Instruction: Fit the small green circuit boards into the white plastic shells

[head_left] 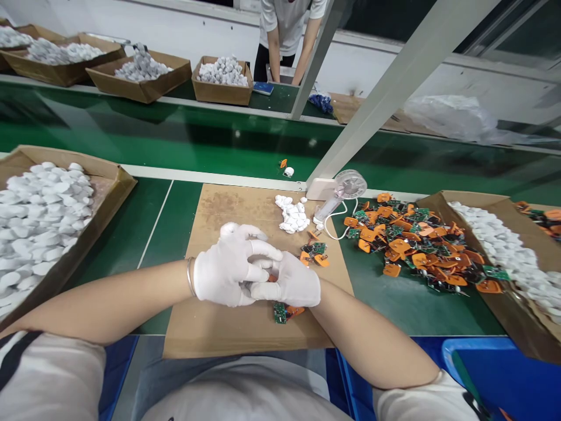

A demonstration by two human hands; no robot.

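Note:
In white gloves, my left hand (232,266) and my right hand (295,280) meet over a cardboard sheet (219,333). Fingers of both are closed together around something small, mostly hidden; a sliver of orange shows between them. Just below my right hand is a green circuit board (279,313) with an orange piece beside it; I cannot tell whether it lies on the cardboard or hangs from the hand. Beyond the right hand lie a few boards with orange parts (315,251). A small heap of white plastic pieces (293,215) sits farther back on the sheet.
A clear handheld fan (335,196) with a white cable stands behind the sheet. Right of it spreads a pile of orange-and-green assemblies (412,245). Boxes of white pieces flank me, left (109,181) and right (477,202). A person (287,41) stands across the line.

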